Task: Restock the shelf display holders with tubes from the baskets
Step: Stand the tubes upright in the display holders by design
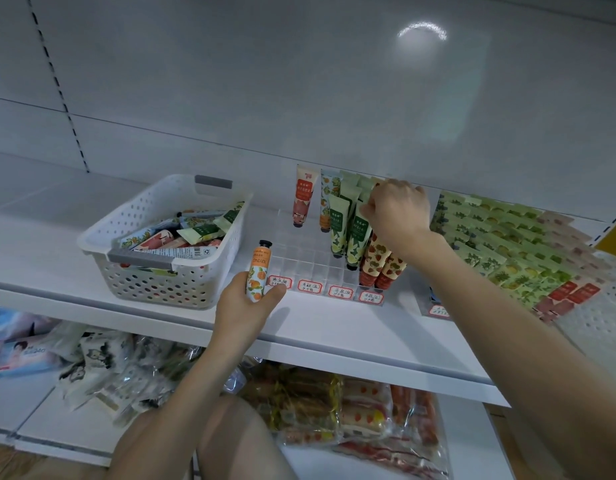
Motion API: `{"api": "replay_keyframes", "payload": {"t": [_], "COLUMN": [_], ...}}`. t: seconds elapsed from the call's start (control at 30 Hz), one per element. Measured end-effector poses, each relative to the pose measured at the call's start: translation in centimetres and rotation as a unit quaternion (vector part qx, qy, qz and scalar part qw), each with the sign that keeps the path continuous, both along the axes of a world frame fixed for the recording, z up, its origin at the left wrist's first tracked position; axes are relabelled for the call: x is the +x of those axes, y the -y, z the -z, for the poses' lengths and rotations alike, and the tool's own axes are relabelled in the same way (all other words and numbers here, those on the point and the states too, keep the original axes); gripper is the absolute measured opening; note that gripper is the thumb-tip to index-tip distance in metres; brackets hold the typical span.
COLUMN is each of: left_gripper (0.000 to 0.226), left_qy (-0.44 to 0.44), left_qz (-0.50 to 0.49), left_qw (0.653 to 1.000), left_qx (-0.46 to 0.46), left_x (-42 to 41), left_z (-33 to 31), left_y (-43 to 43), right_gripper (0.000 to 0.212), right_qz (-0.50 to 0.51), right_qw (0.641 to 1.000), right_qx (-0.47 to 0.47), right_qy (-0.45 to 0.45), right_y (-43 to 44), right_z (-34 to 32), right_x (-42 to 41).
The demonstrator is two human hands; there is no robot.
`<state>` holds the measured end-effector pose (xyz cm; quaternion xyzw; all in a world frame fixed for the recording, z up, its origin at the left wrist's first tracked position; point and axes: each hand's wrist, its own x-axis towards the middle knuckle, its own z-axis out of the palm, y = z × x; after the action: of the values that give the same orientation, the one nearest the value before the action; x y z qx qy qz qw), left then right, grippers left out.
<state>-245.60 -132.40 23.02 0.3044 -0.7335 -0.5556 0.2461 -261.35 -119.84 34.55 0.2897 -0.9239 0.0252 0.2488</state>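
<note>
A clear display holder (299, 251) stands on the white shelf (40, 251), with price labels along its front. Several tubes stand in it: a red one (303, 195) at the back left, green ones (337, 223) in the middle, strawberry-print ones (379, 265) at the front right. My right hand (396, 209) pinches the top of a green tube (358, 237) in the holder. My left hand (246, 306) grips an orange-print tube (259, 271) upright, black cap up, just left of the holder's front. A white perforated basket (168, 271) with several loose tubes sits to the left.
A second display holder (507, 251) packed with green and red tubes stands to the right, with another white basket (608, 306) beside it. The lower shelf holds wrapped snack packs (334, 403) and tissue packs (19, 351). The shelf back wall rises behind.
</note>
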Motion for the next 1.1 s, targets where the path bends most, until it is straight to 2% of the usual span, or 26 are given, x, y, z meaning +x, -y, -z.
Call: {"api": "replay_keyframes", "payload": {"t": [0.13,0.8,0.93,1.1], "left_gripper": [0.026,0.032,0.031,0.026], "left_qy": [-0.003,0.001,0.001,-0.004], "left_qz": [0.002,0.006,0.008,0.012], "left_qw": [1.000,1.000,1.000,1.000], "left_qx": [-0.002,0.005,0.009,0.013], "left_x": [0.0,0.1,0.1,0.3], "left_z": [0.1,0.3,0.4,0.4], "left_y": [-0.1,-0.2,-0.2,-0.2], "right_gripper": [0.022,0.026,0.024,0.016], "right_qz": [-0.022,-0.041,-0.035,0.051], "right_qw": [0.999,0.999,0.998,0.983], "right_qx": [-0.009,-0.013,0.002,0.009], "right_qy": [-0.033,0.000,0.047,0.177], "right_y": [-0.4,-1.1,-1.0,0.1], "right_z": [0.6,0.8,0.7,-1.2], "right_x": [0.2,0.9,1.0,-0.3]}}
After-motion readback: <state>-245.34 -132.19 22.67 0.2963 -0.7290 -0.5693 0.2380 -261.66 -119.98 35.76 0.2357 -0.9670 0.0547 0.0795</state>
